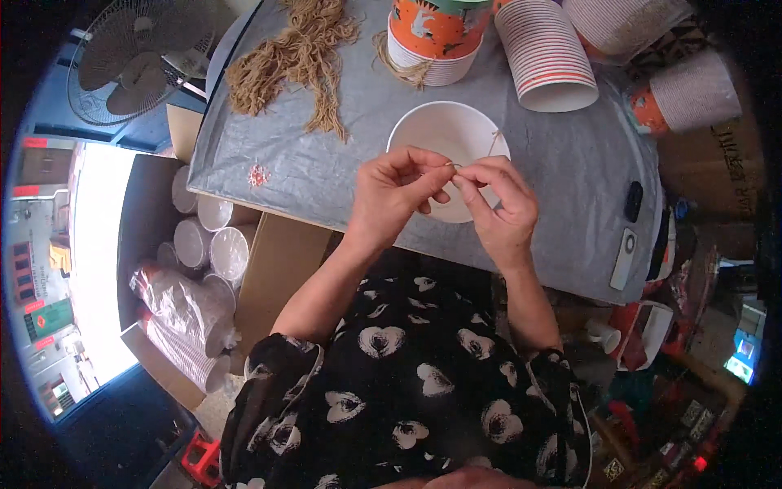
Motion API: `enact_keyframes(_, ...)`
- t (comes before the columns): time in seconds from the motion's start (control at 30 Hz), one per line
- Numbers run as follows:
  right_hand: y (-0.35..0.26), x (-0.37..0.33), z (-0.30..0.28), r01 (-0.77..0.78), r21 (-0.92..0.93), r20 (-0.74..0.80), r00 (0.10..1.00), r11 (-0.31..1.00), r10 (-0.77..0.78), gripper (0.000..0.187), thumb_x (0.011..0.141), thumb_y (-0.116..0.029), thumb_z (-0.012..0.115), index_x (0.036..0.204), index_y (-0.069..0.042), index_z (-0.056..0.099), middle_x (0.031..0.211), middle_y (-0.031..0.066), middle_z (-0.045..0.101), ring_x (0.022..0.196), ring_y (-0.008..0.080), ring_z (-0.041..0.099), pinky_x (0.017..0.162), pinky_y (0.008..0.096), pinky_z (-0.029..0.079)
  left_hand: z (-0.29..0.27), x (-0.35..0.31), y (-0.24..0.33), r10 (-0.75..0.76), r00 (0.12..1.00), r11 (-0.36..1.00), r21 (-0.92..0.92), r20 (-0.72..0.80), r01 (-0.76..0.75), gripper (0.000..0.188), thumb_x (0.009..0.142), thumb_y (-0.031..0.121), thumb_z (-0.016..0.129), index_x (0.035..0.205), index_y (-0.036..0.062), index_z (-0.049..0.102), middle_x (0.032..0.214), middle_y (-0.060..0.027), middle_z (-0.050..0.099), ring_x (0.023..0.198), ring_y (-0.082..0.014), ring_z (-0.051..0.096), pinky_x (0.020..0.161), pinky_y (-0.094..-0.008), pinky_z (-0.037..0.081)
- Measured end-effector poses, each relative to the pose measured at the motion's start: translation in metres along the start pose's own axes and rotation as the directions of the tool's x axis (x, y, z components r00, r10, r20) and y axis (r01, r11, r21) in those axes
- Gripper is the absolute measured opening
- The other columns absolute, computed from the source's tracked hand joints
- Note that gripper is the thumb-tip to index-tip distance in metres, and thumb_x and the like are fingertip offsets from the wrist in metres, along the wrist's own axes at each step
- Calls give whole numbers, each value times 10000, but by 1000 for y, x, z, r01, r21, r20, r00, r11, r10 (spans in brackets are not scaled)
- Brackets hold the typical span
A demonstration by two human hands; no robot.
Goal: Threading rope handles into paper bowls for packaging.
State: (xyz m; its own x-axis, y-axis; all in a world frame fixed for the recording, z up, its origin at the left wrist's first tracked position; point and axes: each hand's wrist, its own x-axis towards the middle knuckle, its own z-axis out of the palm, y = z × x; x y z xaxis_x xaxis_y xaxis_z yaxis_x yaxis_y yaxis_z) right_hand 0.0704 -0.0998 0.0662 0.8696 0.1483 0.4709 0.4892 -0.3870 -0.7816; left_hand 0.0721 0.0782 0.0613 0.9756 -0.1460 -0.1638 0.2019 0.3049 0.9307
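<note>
A white paper bucket [432, 122] stands open side up on the grey-covered table, at its near edge. Over its mouth my left hand [389, 194] and my right hand [503, 204] meet, thumbs and fingertips pinched on a thin tan string [494, 143]. The string runs up to the bucket's right rim, where it appears attached. Its end between my fingertips is too small to make out fully. Beyond the bucket stands an orange patterned bucket stack [440, 33], with a tan string loop at its side. A loose bundle of tan strings [289, 61] lies at the far left.
Nested buckets [546, 61] lie at the far right, beside more wrapped stacks [692, 94]. A white remote [624, 259] and a black object [633, 201] rest near the right edge. Left below, a cardboard box [281, 265] holds wrapped buckets [191, 244]. A fan [138, 69] stands behind.
</note>
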Motion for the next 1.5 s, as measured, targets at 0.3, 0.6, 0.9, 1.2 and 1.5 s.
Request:
enact_keyframes(0.3, 1, 0, -1, -104, 101, 31, 994, 989, 102, 82, 907, -14, 707, 972, 7, 662, 918, 66, 650, 816, 156, 656, 756, 287, 533, -2, -2, 0, -64, 998, 994, -92, 20, 65, 184, 936, 103, 736, 1074, -17, 710, 908, -72, 745, 800, -135, 734, 653, -241, 567)
enact_keyframes(0.6, -3, 0, -7, -444, 329, 162, 896, 834, 413, 144, 957, -133, 701, 985, 4, 669, 901, -6, 677, 834, 67, 608, 775, 241, 500, 5, -3, 2, -29, 1000, 1000, -9, -6, 29, 144, 929, 93, 737, 1041, 3, 734, 890, -51, 744, 757, -129, 720, 635, -240, 548)
enact_keyframes(0.9, 3, 0, -5, -518, 494, 184, 847, 698, 499, 181, 934, -173, 739, 976, -5, 685, 882, -13, 679, 794, 44, 594, 735, 204, 478, 7, -5, 0, 14, 1000, 1000, 14, -2, -14, 145, 917, 72, 751, 1036, -11, 744, 881, -58, 749, 780, -143, 732, 660, -240, 566)
enact_keyframes(1.2, 4, 0, -4, -535, 525, 213, 836, 663, 506, 165, 964, -168, 693, 973, -3, 685, 749, -31, 610, 680, 36, 529, 634, 195, 424, 4, -5, 1, 13, 999, 999, 39, 38, -15, 161, 947, 112, 728, 1049, -13, 722, 890, -42, 735, 783, -113, 711, 675, -234, 568)
enact_keyframes(1.5, 0, 5, -10, -586, 471, 307, 810, 660, 500, 161, 1000, -148, 632, 1034, 6, 666, 667, -39, 568, 563, 26, 470, 509, 198, 372, 3, -3, -2, 1, 996, 1000, -9, 89, 0, 143, 963, 104, 706, 1060, 0, 691, 937, -34, 719, 822, -112, 706, 704, -239, 565)
